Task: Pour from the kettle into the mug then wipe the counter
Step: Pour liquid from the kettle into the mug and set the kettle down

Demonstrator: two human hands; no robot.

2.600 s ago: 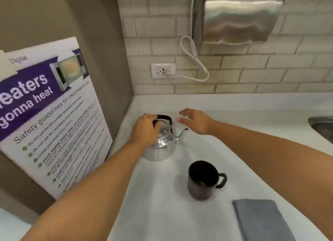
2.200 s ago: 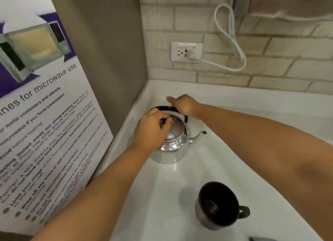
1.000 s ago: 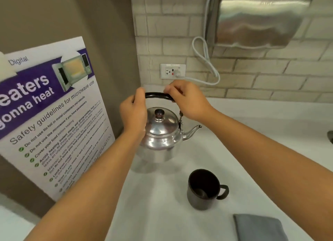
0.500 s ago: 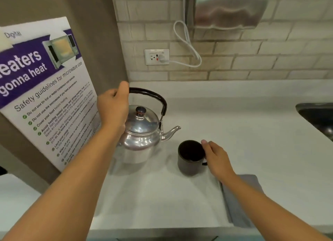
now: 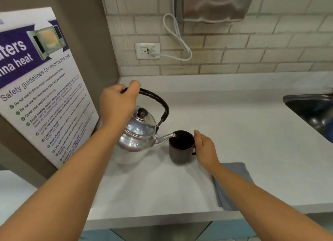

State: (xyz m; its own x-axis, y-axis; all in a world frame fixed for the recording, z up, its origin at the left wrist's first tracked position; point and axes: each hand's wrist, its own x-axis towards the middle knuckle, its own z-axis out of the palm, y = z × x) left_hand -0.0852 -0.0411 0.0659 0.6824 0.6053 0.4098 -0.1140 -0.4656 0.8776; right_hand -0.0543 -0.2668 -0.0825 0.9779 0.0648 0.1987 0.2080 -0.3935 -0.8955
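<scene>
A shiny steel kettle [image 5: 138,134] with a black arched handle is tilted to the right, its spout tip over the rim of a dark mug [image 5: 181,147]. My left hand [image 5: 118,104] is shut on the left end of the kettle handle and holds the kettle up. The mug stands upright on the white counter [image 5: 234,125]. My right hand [image 5: 205,149] rests against the mug's right side at its handle. A grey folded cloth [image 5: 232,170] lies on the counter just right of the mug, partly under my right forearm.
A microwave safety poster [image 5: 41,89] leans on the wall at the left. A sink [image 5: 313,109] sits at the far right. On the tiled back wall are a socket with a white cable [image 5: 149,50] and a steel dispenser [image 5: 214,5]. The counter's front edge runs below my arms.
The kettle has moved right and tipped so its spout reaches over the mug. My right hand has closed in against the mug's side.
</scene>
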